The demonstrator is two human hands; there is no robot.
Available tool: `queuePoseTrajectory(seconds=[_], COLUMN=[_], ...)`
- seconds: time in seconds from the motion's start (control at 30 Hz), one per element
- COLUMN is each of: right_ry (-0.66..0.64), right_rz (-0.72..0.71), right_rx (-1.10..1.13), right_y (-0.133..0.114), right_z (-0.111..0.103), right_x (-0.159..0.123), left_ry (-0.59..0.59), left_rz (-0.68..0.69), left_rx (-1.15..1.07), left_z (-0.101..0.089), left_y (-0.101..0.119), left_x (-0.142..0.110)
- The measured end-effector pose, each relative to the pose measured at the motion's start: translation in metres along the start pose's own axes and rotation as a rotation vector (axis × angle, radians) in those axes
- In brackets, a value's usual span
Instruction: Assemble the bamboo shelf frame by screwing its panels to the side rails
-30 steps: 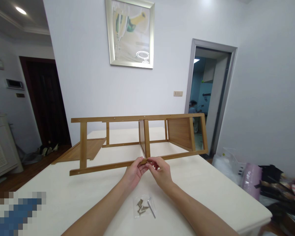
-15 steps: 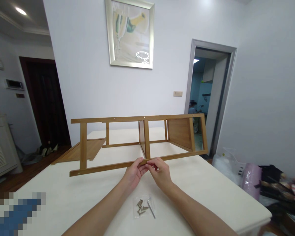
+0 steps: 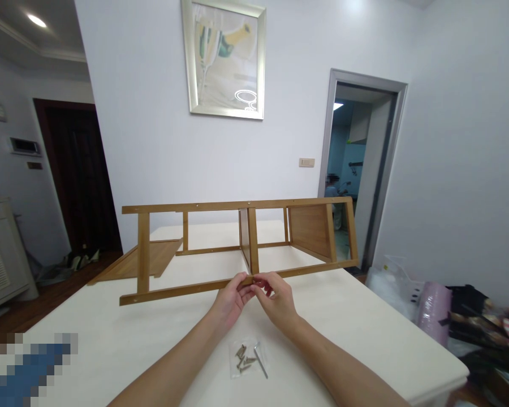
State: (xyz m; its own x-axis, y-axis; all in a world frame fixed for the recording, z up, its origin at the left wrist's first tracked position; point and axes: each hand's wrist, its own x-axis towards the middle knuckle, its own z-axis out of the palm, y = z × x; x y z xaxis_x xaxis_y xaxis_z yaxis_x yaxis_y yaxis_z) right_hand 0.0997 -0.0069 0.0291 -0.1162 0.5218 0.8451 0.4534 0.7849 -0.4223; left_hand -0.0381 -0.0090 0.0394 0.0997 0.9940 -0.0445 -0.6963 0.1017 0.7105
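Observation:
A wooden shelf frame (image 3: 173, 292) lies on its side across the white table (image 3: 356, 333), its long rails running left to right. My left hand (image 3: 229, 302) grips the near lower rail close to the middle upright, thumb on top and fingers beneath. Right beside it, my right hand (image 3: 279, 297) pinches at the same rail with thumb and fingers together; whatever is between those fingertips is hidden. Between my forearms lies a small clear plastic bag (image 3: 234, 370) with several screws (image 3: 246, 360). An L-shaped hex key (image 3: 261, 362) rests at the bag's right side.
Behind the frame's left end lies a loose wooden panel (image 3: 163, 257). A blurred blue item (image 3: 29, 367) is at the table's left corner. Bags and a purple roll (image 3: 435, 311) stand right of the table. Another person (image 3: 333, 189) is beyond the doorway.
Both hands stay at the same spot on the rail, with only a slight shift of the right fingers. The frame, screws and hex key have not moved.

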Motion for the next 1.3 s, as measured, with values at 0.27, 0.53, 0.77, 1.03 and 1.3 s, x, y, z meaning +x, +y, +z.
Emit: queuePoseTrajectory(seconds=[0.27, 0.53, 0.77, 1.03, 1.3], right_ry=[-0.019, -0.027, -0.050, -0.090, -0.058], right_rz=[-0.033, -0.042, -0.041, -0.037, -0.119], right_rx=[-0.006, -0.084, -0.171, -0.109, -0.074], right_y=[0.0040, 0.0029, 0.0048, 0.0053, 0.0074], right_z=[-0.0004, -0.0011, -0.0001, -0.0016, -0.0012], right_x=[-0.0006, 0.0000, -0.0011, -0.0033, -0.0032], left_ry=[0.003, 0.007, -0.011, -0.010, -0.001], left_rz=[-0.012, -0.018, -0.007, -0.004, -0.002], left_rx=[-0.019, -0.005, 0.004, 0.016, -0.016], left_z=[0.0005, 0.0007, -0.0005, 0.0012, -0.0026], left_y=[-0.0016, -0.0016, -0.0028, -0.0010, -0.0045], left_x=[-0.0003, 0.0001, -0.0006, -0.0024, 0.0011])
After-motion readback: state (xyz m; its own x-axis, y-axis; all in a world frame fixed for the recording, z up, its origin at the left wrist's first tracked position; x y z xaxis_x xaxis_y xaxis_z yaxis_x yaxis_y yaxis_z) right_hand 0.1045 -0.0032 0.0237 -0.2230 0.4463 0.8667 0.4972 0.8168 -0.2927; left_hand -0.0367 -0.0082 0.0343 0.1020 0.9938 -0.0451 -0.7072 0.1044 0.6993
